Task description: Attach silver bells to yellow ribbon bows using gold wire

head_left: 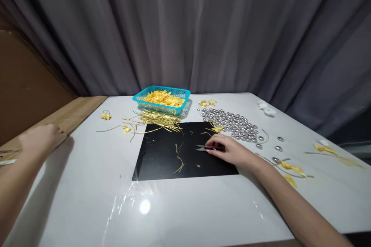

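My right hand (230,149) rests on the black mat (162,158), its fingers closed round small thread snips (203,148) whose blades point left. Loose gold wire bits (179,154) lie on the mat just left of the blades. My left hand (42,137) reaches far to the left, over the table's edge beside a brown cardboard sheet (72,114); its fingers curl downward and I cannot see anything in them.
A blue basket (176,93) of yellow ribbon bows stands at the back, with a bundle of gold wires (158,119) in front of it. A heap of silver beads (232,121) lies right of the mat. Yellow bows (291,168) are scattered about. Grey curtains hang behind.
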Demonstrator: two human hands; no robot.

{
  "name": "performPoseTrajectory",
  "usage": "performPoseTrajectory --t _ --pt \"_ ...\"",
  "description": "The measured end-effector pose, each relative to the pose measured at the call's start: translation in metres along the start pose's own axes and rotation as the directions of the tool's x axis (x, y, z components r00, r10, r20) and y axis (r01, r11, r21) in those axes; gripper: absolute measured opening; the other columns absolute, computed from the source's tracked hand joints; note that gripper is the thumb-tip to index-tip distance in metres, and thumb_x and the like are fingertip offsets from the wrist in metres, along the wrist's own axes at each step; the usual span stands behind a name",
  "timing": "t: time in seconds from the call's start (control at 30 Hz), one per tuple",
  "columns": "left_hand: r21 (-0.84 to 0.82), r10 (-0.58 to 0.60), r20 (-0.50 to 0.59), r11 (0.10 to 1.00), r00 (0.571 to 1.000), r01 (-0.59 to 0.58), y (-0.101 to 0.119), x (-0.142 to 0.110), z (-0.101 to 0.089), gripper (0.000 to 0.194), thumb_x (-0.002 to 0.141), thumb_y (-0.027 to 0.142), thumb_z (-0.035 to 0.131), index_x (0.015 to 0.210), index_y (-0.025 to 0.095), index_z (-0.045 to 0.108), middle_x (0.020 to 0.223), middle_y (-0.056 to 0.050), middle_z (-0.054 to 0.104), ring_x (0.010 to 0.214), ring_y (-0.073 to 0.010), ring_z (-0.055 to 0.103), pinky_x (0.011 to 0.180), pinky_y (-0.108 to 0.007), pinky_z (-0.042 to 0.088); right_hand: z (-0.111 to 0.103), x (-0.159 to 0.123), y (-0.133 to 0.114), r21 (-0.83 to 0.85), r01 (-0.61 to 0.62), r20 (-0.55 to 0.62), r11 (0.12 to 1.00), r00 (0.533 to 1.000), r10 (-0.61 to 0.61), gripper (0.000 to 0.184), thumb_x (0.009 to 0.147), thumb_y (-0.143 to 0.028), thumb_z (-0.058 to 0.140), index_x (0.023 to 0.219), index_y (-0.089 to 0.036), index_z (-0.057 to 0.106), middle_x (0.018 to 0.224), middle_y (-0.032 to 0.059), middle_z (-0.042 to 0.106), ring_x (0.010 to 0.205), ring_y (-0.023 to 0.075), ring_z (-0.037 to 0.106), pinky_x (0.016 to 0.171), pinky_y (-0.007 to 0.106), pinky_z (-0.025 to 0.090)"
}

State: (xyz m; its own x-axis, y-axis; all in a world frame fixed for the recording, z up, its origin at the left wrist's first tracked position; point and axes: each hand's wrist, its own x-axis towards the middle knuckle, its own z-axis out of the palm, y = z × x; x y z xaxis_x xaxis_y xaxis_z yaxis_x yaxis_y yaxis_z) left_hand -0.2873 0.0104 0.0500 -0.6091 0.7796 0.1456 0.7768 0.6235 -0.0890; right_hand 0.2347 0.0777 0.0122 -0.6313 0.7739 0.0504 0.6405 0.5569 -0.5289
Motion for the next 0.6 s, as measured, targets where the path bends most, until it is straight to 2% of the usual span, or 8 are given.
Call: performPoseTrajectory --t 0.07,0.13,0.2,0.27,0.33,0.4,0.5,0.6 --pt "0.059 -0.055 -0.100 0.996 0.993 0.061 0.017 -0.010 -0.010 0.049 0.081 0.038 0.027 0.104 0.006 0.056 0.116 -0.026 0.055 0.101 -0.0393 0.051 0.065 -0.044 0.044 -0.006 -0.001 0.002 -0.006 -0.016 -0.021 1.000 1.000 0.016 0.019 0.081 -0.030 0.054 0.091 -0.017 0.063 0.090 0.0067 0.060 0.082 0.0155 0.056 0.073 0.029 0.046" --pt "0.088 -0.012 -0.253 0.996 0.967 0.035 0.043 -0.023 -0.020 0.051 0.087 0.038 0.018 0.114 0.008 0.050 0.118 -0.021 0.056 0.101 -0.0337 0.053 0.065 -0.040 0.044 -0.015 -0.003 0.006 -0.020 -0.047 -0.098 0.999 0.994 0.045 0.020 0.082 -0.032 0.052 0.091 -0.017 0.063 0.092 0.0068 0.061 0.085 0.0165 0.056 0.075 0.030 0.046" --pt "0.096 0.125 -0.460 0.991 0.879 -0.091 0.076 -0.040 -0.028 0.050 0.090 0.037 0.014 0.114 0.011 0.050 0.111 -0.016 0.061 0.099 -0.0291 0.055 0.062 -0.033 0.042 -0.024 -0.006 0.010 -0.058 -0.111 -0.213 0.992 0.972 0.096 0.020 0.083 -0.031 0.050 0.090 -0.018 0.062 0.096 0.0068 0.062 0.089 0.0179 0.057 0.078 0.031 0.044" --pt "0.084 0.346 -0.557 0.928 0.755 -0.363 0.113 -0.062 -0.029 0.044 0.092 0.037 0.022 0.108 0.012 0.054 0.102 -0.014 0.065 0.097 -0.0272 0.057 0.061 -0.029 0.041 -0.030 -0.009 0.015 -0.103 -0.188 -0.303 0.977 0.941 0.149 0.020 0.083 -0.029 0.049 0.090 -0.017 0.063 0.098 0.0072 0.062 0.092 0.0195 0.056 0.080 0.033 0.043" --pt "0.060 0.551 -0.546 0.777 0.631 -0.626 0.147 -0.090 -0.023 0.037 0.091 0.034 0.030 0.101 0.011 0.057 0.093 -0.013 0.068 0.087 -0.0241 0.061 0.060 -0.028 0.041 -0.032 -0.011 0.019 -0.132 -0.233 -0.338 0.963 0.924 0.177 0.019 0.083 -0.028 0.048 0.088 -0.016 0.063 0.097 0.0075 0.063 0.094 0.0209 0.055 0.081 0.034 0.042" --pt "0.062 0.683 -0.492 0.646 0.539 -0.761 0.175 -0.121 -0.014 0.027 0.088 0.035 0.040 0.095 0.017 0.059 0.088 -0.005 0.069 0.081 -0.0173 0.062 0.063 -0.025 0.044 -0.030 -0.011 0.023 -0.141 -0.233 -0.336 0.962 0.926 0.175 0.019 0.083 -0.028 0.048 0.085 -0.016 0.063 0.095 0.0075 0.063 0.093 0.0208 0.056 0.079 0.033 0.042" --pt "-0.097 0.848 -0.416 0.319 0.330 -0.943 0.199 -0.167 -0.003 0.022 0.089 0.028 0.041 0.095 0.019 0.059 0.087 -0.003 0.069 0.078 -0.0165 0.061 0.063 -0.026 0.047 -0.025 -0.009 0.026 -0.153 -0.205 -0.332 0.967 0.932 0.145 0.020 0.084 -0.027 0.046 0.082 -0.016 0.062 0.091 0.0071 0.062 0.088 0.0186 0.056 0.077 0.031 0.042" --pt "-0.220 0.862 -0.412 0.219 0.294 -0.951 0.201 -0.200 0.001 0.020 0.088 0.025 0.042 0.091 0.019 0.061 0.088 -0.005 0.068 0.076 -0.0186 0.061 0.060 -0.030 0.049 -0.022 -0.008 0.025 -0.169 -0.172 -0.330 0.970 0.938 0.109 0.021 0.085 -0.027 0.045 0.082 -0.016 0.062 0.088 0.0068 0.062 0.086 0.0181 0.055 0.077 0.030 0.041"
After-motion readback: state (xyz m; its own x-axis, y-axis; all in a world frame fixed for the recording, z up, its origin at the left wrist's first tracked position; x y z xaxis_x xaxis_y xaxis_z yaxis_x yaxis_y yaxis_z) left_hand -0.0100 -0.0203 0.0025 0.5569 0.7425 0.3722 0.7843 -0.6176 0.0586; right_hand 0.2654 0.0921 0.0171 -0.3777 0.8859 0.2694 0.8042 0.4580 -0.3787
